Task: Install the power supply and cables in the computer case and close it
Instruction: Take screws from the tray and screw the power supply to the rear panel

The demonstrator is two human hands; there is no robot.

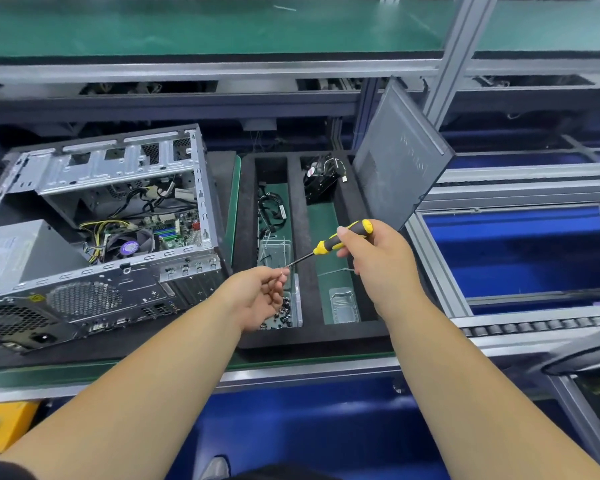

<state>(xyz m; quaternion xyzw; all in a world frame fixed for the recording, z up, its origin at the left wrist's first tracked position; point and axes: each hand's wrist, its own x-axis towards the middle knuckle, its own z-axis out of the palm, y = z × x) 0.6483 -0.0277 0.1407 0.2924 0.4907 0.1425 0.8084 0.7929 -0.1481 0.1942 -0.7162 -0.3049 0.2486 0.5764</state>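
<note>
The open computer case [187, 271] lies on its side at the left, motherboard and cables showing. A grey power supply [18, 251] sits in its near-left corner. My right hand [378, 258] grips a yellow and black screwdriver [347, 237] above the black foam tray [302, 216]. My left hand [264, 292] pinches a small screw [284, 271] at the screwdriver's tip. The grey side panel [399, 157] leans upright at the tray's right edge.
The tray's left slot holds loose black cables [271, 209] and a clear box of screws [284, 313]. Its right slot holds a black fan unit [321, 181] and an empty clear box [343, 304]. Metal rails and blue bins lie to the right; a green shelf runs overhead.
</note>
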